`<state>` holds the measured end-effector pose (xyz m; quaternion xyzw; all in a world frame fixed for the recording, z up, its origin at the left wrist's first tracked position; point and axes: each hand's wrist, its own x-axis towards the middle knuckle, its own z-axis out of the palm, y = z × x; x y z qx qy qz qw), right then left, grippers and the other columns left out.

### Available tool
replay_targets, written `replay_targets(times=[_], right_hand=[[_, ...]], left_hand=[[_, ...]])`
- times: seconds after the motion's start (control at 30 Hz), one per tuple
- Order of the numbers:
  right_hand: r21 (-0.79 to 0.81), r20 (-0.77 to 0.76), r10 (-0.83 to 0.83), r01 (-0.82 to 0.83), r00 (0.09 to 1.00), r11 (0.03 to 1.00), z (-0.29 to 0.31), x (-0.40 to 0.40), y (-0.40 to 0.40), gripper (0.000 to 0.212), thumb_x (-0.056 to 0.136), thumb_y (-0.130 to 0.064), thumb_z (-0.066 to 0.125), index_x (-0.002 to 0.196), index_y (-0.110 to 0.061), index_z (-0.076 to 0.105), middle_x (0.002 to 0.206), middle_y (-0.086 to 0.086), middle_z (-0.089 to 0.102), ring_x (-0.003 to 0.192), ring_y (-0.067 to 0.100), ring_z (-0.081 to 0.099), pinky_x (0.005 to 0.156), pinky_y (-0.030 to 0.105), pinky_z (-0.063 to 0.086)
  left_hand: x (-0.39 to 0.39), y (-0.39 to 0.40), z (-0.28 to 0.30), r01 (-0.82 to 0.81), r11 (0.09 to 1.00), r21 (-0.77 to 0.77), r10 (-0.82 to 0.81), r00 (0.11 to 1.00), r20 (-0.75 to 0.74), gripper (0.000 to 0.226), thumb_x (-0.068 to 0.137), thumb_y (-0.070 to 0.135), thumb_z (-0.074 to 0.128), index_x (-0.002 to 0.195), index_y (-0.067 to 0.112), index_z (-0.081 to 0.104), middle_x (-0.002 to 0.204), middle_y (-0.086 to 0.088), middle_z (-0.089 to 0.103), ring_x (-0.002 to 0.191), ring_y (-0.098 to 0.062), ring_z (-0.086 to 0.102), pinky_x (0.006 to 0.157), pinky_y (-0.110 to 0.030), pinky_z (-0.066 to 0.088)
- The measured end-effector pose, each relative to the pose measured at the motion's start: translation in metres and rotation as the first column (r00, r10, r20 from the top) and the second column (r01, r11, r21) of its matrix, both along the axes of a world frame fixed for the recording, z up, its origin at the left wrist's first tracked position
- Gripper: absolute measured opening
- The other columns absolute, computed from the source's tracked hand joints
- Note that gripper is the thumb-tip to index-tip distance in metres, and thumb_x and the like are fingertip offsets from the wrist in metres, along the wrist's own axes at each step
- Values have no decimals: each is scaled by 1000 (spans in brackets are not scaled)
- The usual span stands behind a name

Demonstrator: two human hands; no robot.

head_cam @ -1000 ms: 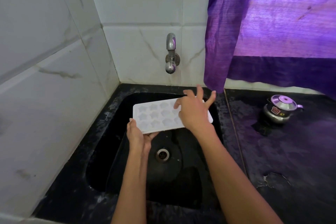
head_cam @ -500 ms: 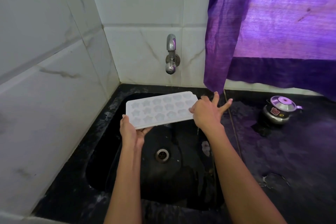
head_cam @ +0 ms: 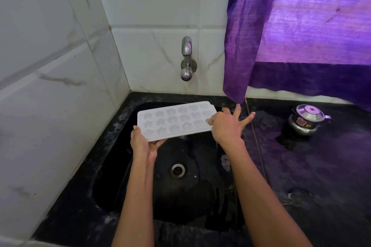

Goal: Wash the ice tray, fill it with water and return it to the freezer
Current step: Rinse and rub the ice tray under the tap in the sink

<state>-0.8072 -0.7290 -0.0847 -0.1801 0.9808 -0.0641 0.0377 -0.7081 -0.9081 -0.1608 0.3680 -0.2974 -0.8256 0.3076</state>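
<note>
White ice tray (head_cam: 176,121) with star holes is up over the black sink (head_cam: 112,166), below the tap (head_cam: 187,60). Left hand (head_cam: 143,143) holds its near corner; right hand (head_cam: 225,124) pinches its right end, other fingers spread. Since before, the tray rose and went left.

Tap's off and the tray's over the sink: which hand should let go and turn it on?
Probably the right hand: it only pinches the ice tray at one end, fingers splayed, while the left hand supports it underneath. The tap is above.
</note>
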Motion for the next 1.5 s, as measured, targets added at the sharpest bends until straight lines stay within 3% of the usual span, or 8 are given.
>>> replay_targets(times=[0.27, 0.5, 0.63, 0.8, 0.97, 1.13, 1.3, 1.5], right_hand=[[-26, -29, -28, 27, 999, 999, 1, 2, -1, 25, 97, -39, 50, 100, -22, 68, 146, 4, 41, 147, 35, 2, 106, 69, -9], [-64, -110, -37, 30, 993, 998, 2, 10, 0, 11, 92, -24, 59, 97, -23, 69, 141, 2, 47, 146, 31, 10, 109, 68, -4], [-116, -189, 20, -43, 982, 992, 3, 16, -4, 20, 87, -12, 63, 100, -26, 69, 139, 0, 46, 146, 28, 11, 109, 66, -3], [-70, -137, 87, -98, 987, 993, 3, 22, -8, 19, 95, -26, 53, 99, -27, 71, 146, 0, 39, 147, 29, 4, 111, 65, -3], [-19, -115, 131, -134, 985, 991, 2, 24, -9, 22, 92, -18, 56, 104, -30, 70, 149, 1, 35, 147, 31, -1, 110, 66, -5], [-16, -105, 90, -92, 990, 996, 2, 20, -9, 24, 96, -40, 51, 99, -28, 72, 149, 2, 36, 147, 32, -1, 110, 66, -7], [-23, -111, 104, -107, 988, 994, 0, 20, -9, 19, 96, -32, 53, 101, -28, 72, 150, 3, 34, 147, 32, -2, 109, 66, -7], [-27, -95, 73, -76, 993, 997, 3, 19, -9, 25, 95, -41, 52, 98, -27, 72, 150, 3, 35, 147, 32, -2, 108, 66, -9]], left_hand=[[0, 3, -2, 5, 1000, 8, -5, 1000, -8, 46, 101, 43, 30, 135, 14, 43, 122, -15, 62, 102, -35, 63, 56, -48, 56], [-1, 3, -1, 4, 1000, 12, -4, 1000, -5, 46, 101, 44, 32, 134, 14, 44, 121, -16, 63, 104, -37, 63, 55, -46, 56], [-3, 5, 0, 13, 1000, 11, -13, 1000, -4, 46, 101, 44, 31, 134, 14, 43, 121, -15, 63, 103, -36, 63, 54, -46, 56], [-4, 7, 2, 12, 1000, 18, -12, 1000, -9, 45, 101, 43, 31, 134, 14, 43, 121, -15, 63, 101, -35, 63, 52, -46, 55], [-3, 8, 5, 11, 1000, 21, -11, 1000, -12, 45, 101, 42, 31, 134, 14, 43, 118, -15, 64, 99, -34, 64, 52, -45, 56], [-3, 10, 5, 6, 1000, 25, -6, 1000, -9, 44, 102, 42, 31, 134, 15, 43, 117, -14, 64, 98, -34, 64, 51, -45, 56], [-4, 10, 4, 8, 1000, 26, -8, 1000, -6, 45, 102, 43, 31, 134, 14, 43, 118, -15, 64, 100, -35, 64, 52, -45, 56], [-3, 10, 3, 11, 1000, 24, -11, 1000, -4, 45, 102, 43, 30, 134, 14, 43, 119, -15, 64, 99, -34, 64, 52, -46, 56]])
